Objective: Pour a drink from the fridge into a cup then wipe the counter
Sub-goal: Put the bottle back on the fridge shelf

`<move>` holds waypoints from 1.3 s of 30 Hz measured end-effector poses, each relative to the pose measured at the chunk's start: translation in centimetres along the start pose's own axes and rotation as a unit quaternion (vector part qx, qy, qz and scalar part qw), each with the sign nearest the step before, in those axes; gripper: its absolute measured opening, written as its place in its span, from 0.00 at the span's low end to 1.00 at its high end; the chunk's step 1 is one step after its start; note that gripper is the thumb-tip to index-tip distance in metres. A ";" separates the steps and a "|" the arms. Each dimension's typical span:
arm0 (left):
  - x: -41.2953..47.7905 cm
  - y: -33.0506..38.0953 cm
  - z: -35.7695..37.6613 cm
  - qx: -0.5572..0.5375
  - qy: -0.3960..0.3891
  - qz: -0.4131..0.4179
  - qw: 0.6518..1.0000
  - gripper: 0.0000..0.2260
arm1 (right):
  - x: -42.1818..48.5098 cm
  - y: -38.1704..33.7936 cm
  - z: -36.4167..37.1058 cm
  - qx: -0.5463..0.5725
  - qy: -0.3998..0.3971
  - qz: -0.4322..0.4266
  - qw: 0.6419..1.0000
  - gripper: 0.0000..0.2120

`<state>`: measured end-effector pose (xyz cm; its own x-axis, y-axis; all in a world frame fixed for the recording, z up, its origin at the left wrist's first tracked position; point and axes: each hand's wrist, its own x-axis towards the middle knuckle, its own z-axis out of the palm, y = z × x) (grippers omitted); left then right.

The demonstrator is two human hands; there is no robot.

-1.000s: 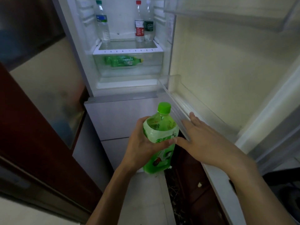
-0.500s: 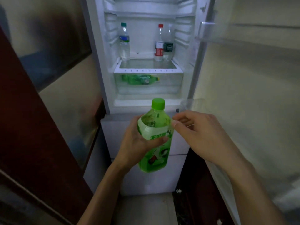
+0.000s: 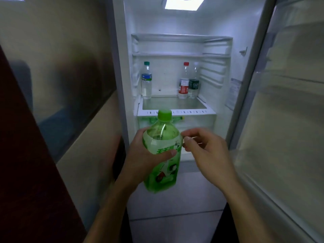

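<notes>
A large green drink bottle [image 3: 162, 155] with a green cap stands upright in front of the open fridge [image 3: 177, 81]. My left hand [image 3: 145, 155] grips it round the label, thumb across the front. My right hand [image 3: 206, 151] hovers just right of the bottle with its fingers loosely curled, and I cannot tell whether they touch the bottle. No cup or counter is in view.
Three small water bottles [image 3: 146, 81] stand on the fridge shelf [image 3: 175, 112]. Another green bottle [image 3: 177, 118] lies in the drawer below. The open fridge door [image 3: 289, 120] stands at the right, and a dark red panel [image 3: 26, 155] at the left.
The view has tilted upward, showing more of the fridge interior and its light. The bottle stays in my left hand. My right hand left the door shelf and came beside the bottle.
</notes>
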<state>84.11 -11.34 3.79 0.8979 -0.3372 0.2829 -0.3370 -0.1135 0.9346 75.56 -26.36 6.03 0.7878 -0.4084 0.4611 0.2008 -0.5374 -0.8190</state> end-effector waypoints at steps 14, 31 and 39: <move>12.8 5.1 -0.4 0.023 0.089 0.074 0.993 0.33 | 14.5 -1.5 1.1 0.046 0.043 -0.096 0.993 0.08; 24.3 15.2 -0.8 0.122 0.097 0.287 0.945 0.36 | 27.1 -5.6 -0.5 0.132 0.168 -0.198 0.957 0.08; 30.3 19.3 -3.6 0.245 0.045 0.412 0.876 0.40 | 30.4 -7.1 0.4 0.176 0.190 -0.260 0.930 0.11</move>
<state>105.83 -20.40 31.19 0.3030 -0.4210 0.8550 -0.9431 -0.2612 0.2057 98.37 -34.63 25.76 0.2820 -0.4270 0.8592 0.7279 -0.4882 -0.4815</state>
